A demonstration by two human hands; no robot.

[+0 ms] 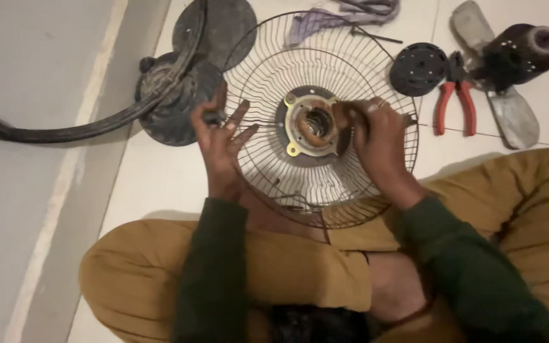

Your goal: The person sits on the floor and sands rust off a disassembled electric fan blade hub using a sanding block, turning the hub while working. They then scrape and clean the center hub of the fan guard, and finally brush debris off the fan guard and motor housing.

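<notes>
Curved dark metal stand arm (65, 130): lay at far left on the pale floor, dull and scuffed, sweeping up over two round black discs.

Round black discs (179, 101): flat, dusty and matte, overlapping one another just left of the grille.

Left hand (220, 143): rested against the grille's left side, fingers partly spread over the wires, thumb and forefinger pinched on a small dark part too small to identify.

Wire fan grille (268, 76): circular, thin radial wires inside a ring rim, propped on the person's folded legs in mustard-coloured trousers (300, 260). At its hub sat a fan motor housing (311, 124), a round brass-toned flange with lugs and a rusty brown core.

Right hand (379, 140): curled at the hub's right edge, fingertips closed on the housing rim; dark green sleeve.

Grey-violet cloth (344, 14): crumpled, soft, above the grille's top edge.

Small black perforated disc (419, 68): round, matte, just right of the grille.

Pliers (455, 95): red-sleeved handles, dark steel head, beside that disc.

Fan blade (513, 114): grey, paddle-shaped, dusty, carrying a dark cylindrical motor body (519, 51) with a protruding shaft, at far right.
</notes>
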